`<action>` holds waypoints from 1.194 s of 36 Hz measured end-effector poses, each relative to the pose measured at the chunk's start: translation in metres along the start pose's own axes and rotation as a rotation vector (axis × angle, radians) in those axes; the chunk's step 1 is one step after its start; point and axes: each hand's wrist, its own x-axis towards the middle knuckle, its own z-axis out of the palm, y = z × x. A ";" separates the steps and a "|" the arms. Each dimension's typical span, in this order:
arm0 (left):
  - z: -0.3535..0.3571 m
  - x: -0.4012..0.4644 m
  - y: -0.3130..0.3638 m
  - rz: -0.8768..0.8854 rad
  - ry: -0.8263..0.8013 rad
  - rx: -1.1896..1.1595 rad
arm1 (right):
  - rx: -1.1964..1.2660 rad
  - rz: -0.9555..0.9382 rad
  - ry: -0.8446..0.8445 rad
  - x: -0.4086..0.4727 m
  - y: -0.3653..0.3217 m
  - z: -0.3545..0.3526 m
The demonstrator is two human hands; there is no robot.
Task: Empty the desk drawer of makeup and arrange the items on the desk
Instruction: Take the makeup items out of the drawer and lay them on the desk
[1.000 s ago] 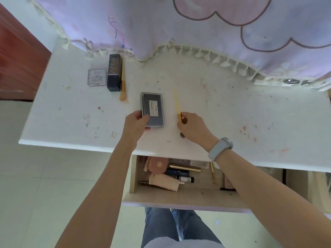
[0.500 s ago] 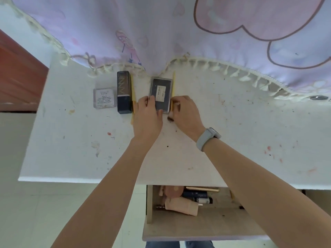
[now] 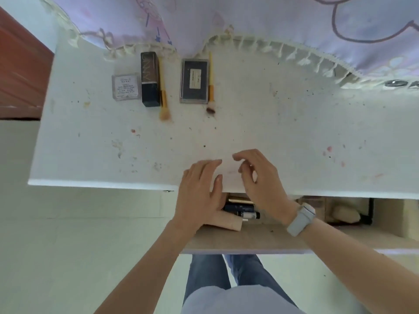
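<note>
Hands, left (image 3: 199, 189) and right (image 3: 260, 177), hover empty with relaxed fingers; grey rectangular palette (image 3: 194, 80) lies flat beside yellow-handled brush (image 3: 210, 87) on stained white table (image 3: 90, 143).

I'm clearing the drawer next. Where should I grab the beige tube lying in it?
Probably grip the beige tube at its exposed flat end on the right, coming from above through the open drawer. It lies on its side at the front; the left hand hides its other end.

Pink fringed cloth (image 3: 260, 17) draped behind, red-brown wooden furniture (image 3: 20, 71) left — pale floor (image 3: 79, 245)
</note>
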 end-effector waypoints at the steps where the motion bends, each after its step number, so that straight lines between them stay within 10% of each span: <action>1: 0.003 -0.018 0.002 0.010 -0.056 -0.018 | -0.004 0.000 -0.048 -0.023 0.005 -0.003; 12: 0.079 -0.075 -0.026 -0.057 -0.770 0.234 | -0.538 0.234 -0.577 -0.107 0.112 0.019; 24: 0.098 -0.066 -0.021 0.121 -0.667 0.601 | -0.869 -0.243 -0.381 -0.089 0.119 0.054; 43: 0.069 -0.078 -0.016 -0.144 -0.692 0.257 | -1.029 -0.442 -0.362 -0.088 0.134 0.049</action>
